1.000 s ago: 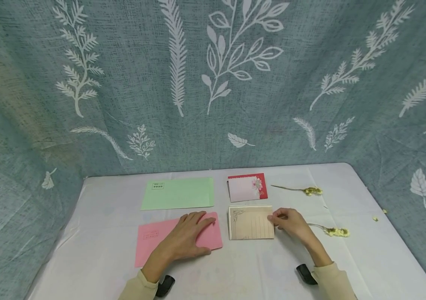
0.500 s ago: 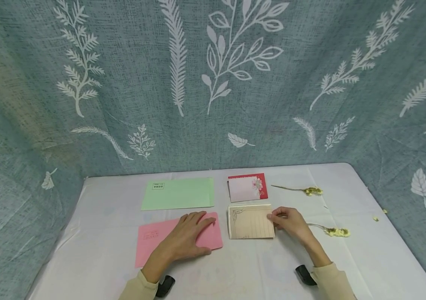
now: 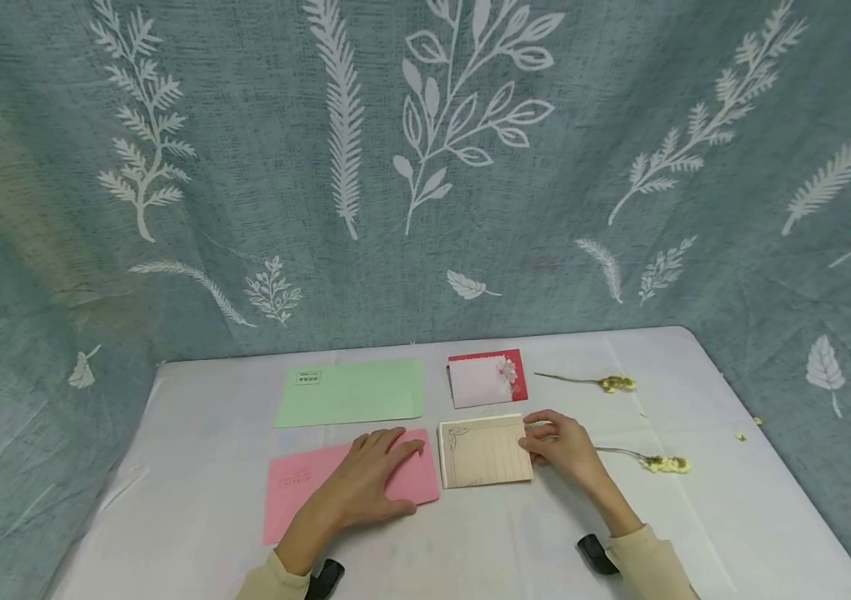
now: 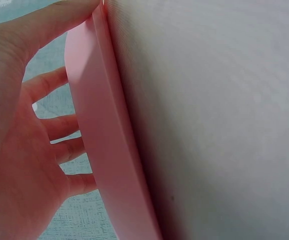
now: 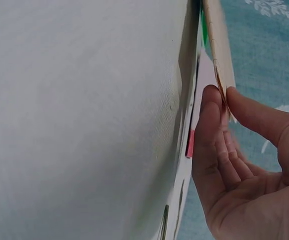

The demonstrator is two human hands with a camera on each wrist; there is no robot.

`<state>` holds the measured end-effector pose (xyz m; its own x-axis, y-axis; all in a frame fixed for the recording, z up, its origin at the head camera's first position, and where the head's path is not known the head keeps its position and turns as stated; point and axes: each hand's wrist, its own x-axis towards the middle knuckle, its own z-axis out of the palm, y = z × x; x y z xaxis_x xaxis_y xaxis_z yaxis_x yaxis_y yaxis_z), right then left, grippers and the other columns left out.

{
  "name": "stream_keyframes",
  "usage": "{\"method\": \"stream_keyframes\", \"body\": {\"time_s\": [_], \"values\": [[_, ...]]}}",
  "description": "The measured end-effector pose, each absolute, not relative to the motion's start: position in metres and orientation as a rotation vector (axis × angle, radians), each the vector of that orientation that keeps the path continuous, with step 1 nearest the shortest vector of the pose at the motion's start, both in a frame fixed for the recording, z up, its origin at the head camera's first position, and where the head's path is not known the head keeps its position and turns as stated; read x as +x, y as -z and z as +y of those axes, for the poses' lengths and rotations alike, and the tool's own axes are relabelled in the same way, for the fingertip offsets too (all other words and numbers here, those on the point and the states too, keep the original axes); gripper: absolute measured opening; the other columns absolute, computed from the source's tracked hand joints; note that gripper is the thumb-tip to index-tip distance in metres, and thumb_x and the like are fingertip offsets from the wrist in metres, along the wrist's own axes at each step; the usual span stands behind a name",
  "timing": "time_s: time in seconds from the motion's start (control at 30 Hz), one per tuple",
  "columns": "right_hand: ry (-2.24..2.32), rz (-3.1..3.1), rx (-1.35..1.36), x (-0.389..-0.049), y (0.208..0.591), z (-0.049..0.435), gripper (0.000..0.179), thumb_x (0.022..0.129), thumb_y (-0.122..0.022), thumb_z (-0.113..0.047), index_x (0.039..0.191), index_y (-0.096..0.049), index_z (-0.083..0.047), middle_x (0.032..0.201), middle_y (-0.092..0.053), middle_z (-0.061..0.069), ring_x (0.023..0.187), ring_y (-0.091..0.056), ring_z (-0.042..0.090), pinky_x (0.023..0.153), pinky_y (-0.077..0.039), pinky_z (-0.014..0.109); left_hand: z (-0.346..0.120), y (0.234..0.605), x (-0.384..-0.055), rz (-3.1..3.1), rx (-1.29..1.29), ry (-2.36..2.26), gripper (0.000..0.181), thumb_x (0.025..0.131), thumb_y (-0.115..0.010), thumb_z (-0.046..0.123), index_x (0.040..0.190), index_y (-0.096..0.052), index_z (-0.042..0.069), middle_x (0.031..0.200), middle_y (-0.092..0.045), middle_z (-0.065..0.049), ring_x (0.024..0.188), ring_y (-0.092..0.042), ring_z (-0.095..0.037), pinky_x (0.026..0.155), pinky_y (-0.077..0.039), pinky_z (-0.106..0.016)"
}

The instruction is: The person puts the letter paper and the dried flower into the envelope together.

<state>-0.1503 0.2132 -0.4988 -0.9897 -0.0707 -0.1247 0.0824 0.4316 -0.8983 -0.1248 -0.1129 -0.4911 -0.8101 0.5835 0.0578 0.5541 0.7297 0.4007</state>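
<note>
My left hand [image 3: 372, 479] rests on a pink envelope [image 3: 297, 483], left of centre in the head view. Its fingers spread over the top, and the thumb lies along the near edge, as the left wrist view shows of the envelope [image 4: 107, 150]. To the right is a beige lined note card [image 3: 485, 454] with a scroll corner. My right hand [image 3: 563, 450] pinches that card's right edge between thumb and fingertips. In the right wrist view the held card [image 5: 222, 55] stands off the white cloth, its edge between thumb and index finger.
Behind the pink envelope lies a green envelope [image 3: 350, 396]. A red and white floral card [image 3: 485, 379] is behind the note card. Two dried flower sprigs, a far one [image 3: 616, 383] and a near one [image 3: 665, 464], lie at the right on the white tablecloth [image 3: 192, 467]. A patterned curtain [image 3: 380, 283] hangs behind.
The head view has shifted slightly. My right hand has brought the note card a little left, closer to the pink envelope, with its fingers rearranged at the edge. My left hand stays on the envelope.
</note>
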Motion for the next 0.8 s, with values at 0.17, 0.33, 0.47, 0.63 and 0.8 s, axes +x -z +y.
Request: {"method": "stream_keyframes", "body": {"time_s": [0.17, 0.33, 0.47, 0.63, 0.8], "values": [[1.571, 2.545, 0.049, -0.151, 0.497, 0.21, 0.027, 0.085, -0.073, -0.003, 0.108, -0.066, 0.011, 0.082, -0.072, 0.012, 0.065, -0.068, 0.017, 0.061, -0.058, 0.03, -0.114, 0.492, -0.125, 2.87, 0.952, -0.604, 0.079, 0.073, -0.082, 0.044, 0.14, -0.051, 0.016, 0.142, -0.046, -0.018, 0.13, -0.043, -0.037, 0.107, -0.033, -0.057], [1.562, 2.503, 0.068, -0.151, 0.495, 0.21, 0.021, 0.087, -0.072, -0.006, 0.099, -0.07, 0.011, 0.081, -0.072, 0.012, 0.066, -0.068, 0.016, 0.062, -0.058, 0.029, -0.114, 0.493, -0.125, 2.878, 0.957, -0.609, 0.08, 0.073, -0.082, 0.045, 0.141, -0.051, 0.016, 0.142, -0.047, -0.018, 0.129, -0.044, -0.037, 0.107, -0.033, -0.057], [1.553, 2.497, 0.066, -0.152, 0.491, 0.209, 0.021, 0.088, -0.071, -0.007, 0.1, -0.069, 0.011, 0.079, -0.071, 0.009, 0.062, -0.066, 0.013, 0.06, -0.057, 0.027, -0.114, 0.492, -0.125, 2.879, 0.96, -0.625, 0.08, 0.072, -0.082, 0.044, 0.14, -0.052, 0.016, 0.141, -0.047, -0.019, 0.129, -0.044, -0.038, 0.106, -0.033, -0.057], [1.558, 2.477, 0.068, -0.149, 0.488, 0.208, 0.024, 0.089, -0.07, -0.007, 0.102, -0.068, 0.013, 0.077, -0.07, 0.009, 0.061, -0.065, 0.013, 0.058, -0.056, 0.026, -0.114, 0.493, -0.124, 2.864, 0.955, -0.628, 0.08, 0.073, -0.081, 0.044, 0.141, -0.051, 0.015, 0.141, -0.047, -0.019, 0.13, -0.043, -0.038, 0.107, -0.033, -0.057], [1.601, 2.44, 0.029, -0.15, 0.49, 0.208, 0.024, 0.091, -0.068, -0.006, 0.102, -0.066, 0.014, 0.077, -0.069, 0.009, 0.061, -0.064, 0.012, 0.058, -0.056, 0.025, -0.115, 0.494, -0.124, 2.877, 0.946, -0.615, 0.08, 0.073, -0.081, 0.045, 0.141, -0.052, 0.016, 0.142, -0.047, -0.018, 0.13, -0.043, -0.037, 0.107, -0.033, -0.056]]}}
